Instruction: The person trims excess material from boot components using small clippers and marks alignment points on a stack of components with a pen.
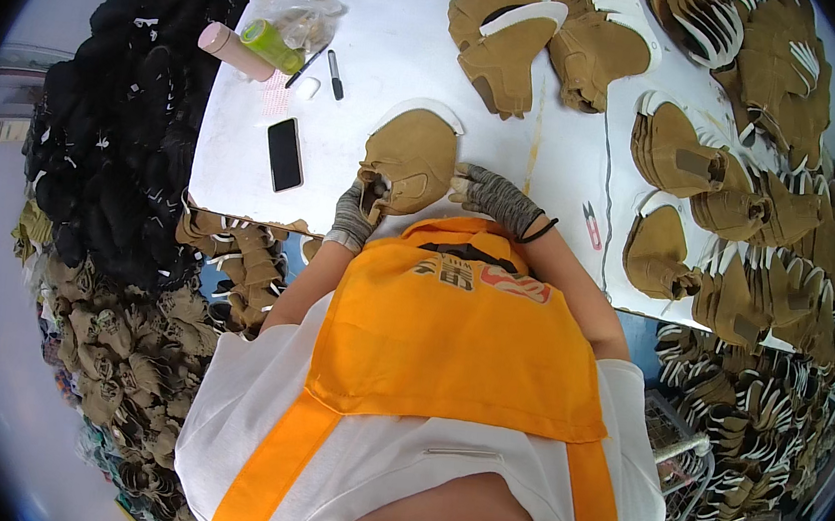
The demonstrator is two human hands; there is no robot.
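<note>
Steady brown piece (413,150) (upper middle of frame) with left hand (354,216), clamped on its lower-left edge, and preferably smooth it flat with right hand (497,198), unclenched beside its right edge, contact unclear, so as not to bend white rim (427,106).

Just before me, toward twelve o'clock, I see one shoe upper (411,154) on the white tabletop (231,157). It is matte brown, broad and rounded at its far end, where a curved white strip (420,108) rims it from ten to two o'clock. Its narrower, folded part sits nearest me, around seven, with seams toward five.
</note>
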